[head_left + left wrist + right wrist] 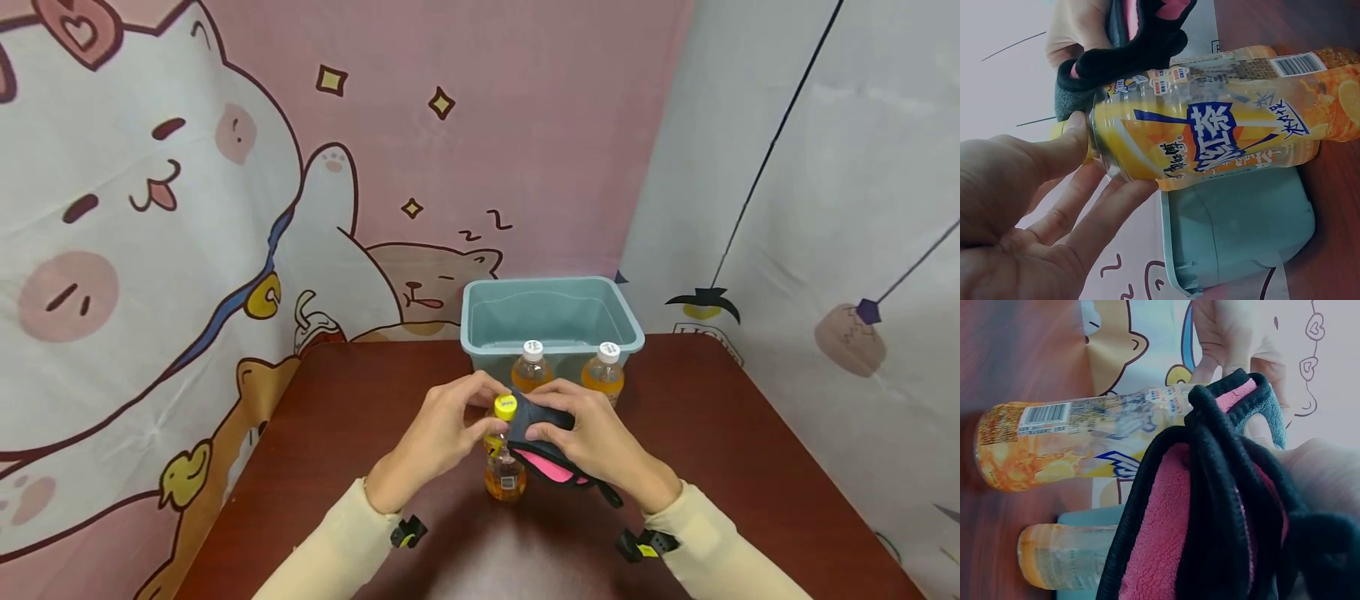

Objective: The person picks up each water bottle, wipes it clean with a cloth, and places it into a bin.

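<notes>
A tea bottle [506,483] with a yellow cap [506,407] and a yellow and orange label stands upright on the table. My left hand [446,425] pinches it at the cap and neck, thumb on the near side. In my right hand [600,429] is a folded cleaning cloth [1160,525], dark grey outside, pink inside, edged in black. The cloth is pressed to the bottle's neck and shoulder, just below the cap, and its loose end hangs down beside the bottle. In the left wrist view the bottle label [1210,137] shows large characters.
Two more tea bottles, a left one [531,368] and a right one [604,377], both white-capped, stand behind my hands. Behind them a pale blue-green plastic bin [547,310] sits at the back of the dark red table [360,400]. Cartoon-printed sheets [525,167] hang around the table.
</notes>
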{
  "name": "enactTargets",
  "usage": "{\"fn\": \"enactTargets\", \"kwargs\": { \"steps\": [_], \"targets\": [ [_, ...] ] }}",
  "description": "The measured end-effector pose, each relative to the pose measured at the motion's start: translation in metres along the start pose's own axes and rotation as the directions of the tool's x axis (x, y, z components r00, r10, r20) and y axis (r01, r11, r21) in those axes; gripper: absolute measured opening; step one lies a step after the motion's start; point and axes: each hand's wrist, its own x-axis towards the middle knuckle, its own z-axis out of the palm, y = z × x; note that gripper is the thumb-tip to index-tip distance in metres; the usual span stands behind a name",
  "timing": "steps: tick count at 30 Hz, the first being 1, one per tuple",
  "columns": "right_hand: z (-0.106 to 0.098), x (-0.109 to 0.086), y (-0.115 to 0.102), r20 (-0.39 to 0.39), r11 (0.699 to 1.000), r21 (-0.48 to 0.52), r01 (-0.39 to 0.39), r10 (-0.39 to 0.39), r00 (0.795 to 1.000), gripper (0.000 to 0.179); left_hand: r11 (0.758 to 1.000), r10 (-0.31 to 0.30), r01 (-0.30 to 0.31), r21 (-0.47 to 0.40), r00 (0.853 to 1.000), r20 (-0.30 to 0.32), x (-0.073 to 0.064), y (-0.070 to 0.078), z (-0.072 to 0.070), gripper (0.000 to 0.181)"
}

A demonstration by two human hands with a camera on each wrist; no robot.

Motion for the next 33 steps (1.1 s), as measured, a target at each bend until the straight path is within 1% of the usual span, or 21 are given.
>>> {"fn": "enactTargets", "kwargs": {
  "steps": [5, 9, 14, 17, 19, 23, 27, 29, 30, 33],
  "targets": [
    [0.004, -0.003, 0.005, -0.001, 1.000, -0.002, -0.004, 0.004, 1.000, 0.047, 1.000, -0.001, 0.001, -0.011, 1.000, 0.007, 0.000, -0.003, 0.000, 0.043],
    [0.006, -0.005, 0.007, -0.012, 1.000, -0.021, -0.002, 0.002, 1.000, 0.050, 1.000, 0.011, -0.011, -0.004, 1.000, 0.006, 0.001, -0.003, -0.002, 0.044],
    [0.009, -0.012, 0.013, -0.038, 0.999, -0.039, -0.002, 0.001, 0.999, 0.045, 1.000, 0.010, -0.010, -0.010, 1.000, 0.017, 0.001, -0.001, -0.002, 0.045],
    [0.014, -0.017, 0.019, -0.028, 0.999, -0.044, -0.017, 0.016, 0.999, 0.041, 1.000, 0.004, -0.003, -0.015, 1.000, 0.024, 0.001, -0.001, -0.002, 0.045],
    [0.019, -0.023, 0.025, -0.007, 0.999, -0.046, -0.026, 0.025, 1.000, 0.039, 1.000, 0.004, -0.004, -0.014, 1.000, 0.025, 0.001, -0.001, -0.002, 0.044],
    [0.034, -0.036, 0.041, 0.050, 0.998, -0.064, -0.017, 0.020, 0.999, 0.035, 1.000, 0.007, -0.007, -0.008, 0.999, 0.035, 0.002, 0.000, -0.002, 0.042],
    [0.052, -0.048, 0.053, 0.151, 0.996, -0.086, -0.009, 0.022, 0.988, 0.035, 1.000, 0.000, 0.000, -0.002, 0.999, 0.051, 0.001, -0.001, -0.001, 0.039],
    [0.060, -0.051, 0.058, 0.202, 0.995, -0.098, -0.013, 0.033, 0.979, 0.036, 1.000, -0.011, 0.011, 0.002, 0.998, 0.055, 0.000, -0.001, -0.002, 0.039],
    [0.063, -0.051, 0.060, 0.215, 0.994, -0.109, -0.014, 0.037, 0.976, 0.036, 1.000, -0.012, 0.011, 0.003, 0.998, 0.055, 0.000, -0.001, -0.002, 0.039],
    [0.069, -0.047, 0.062, 0.226, 0.991, -0.131, -0.015, 0.045, 0.973, 0.037, 1.000, -0.013, 0.013, 0.009, 0.999, 0.045, 0.001, -0.001, -0.007, 0.040]
  ]
}}
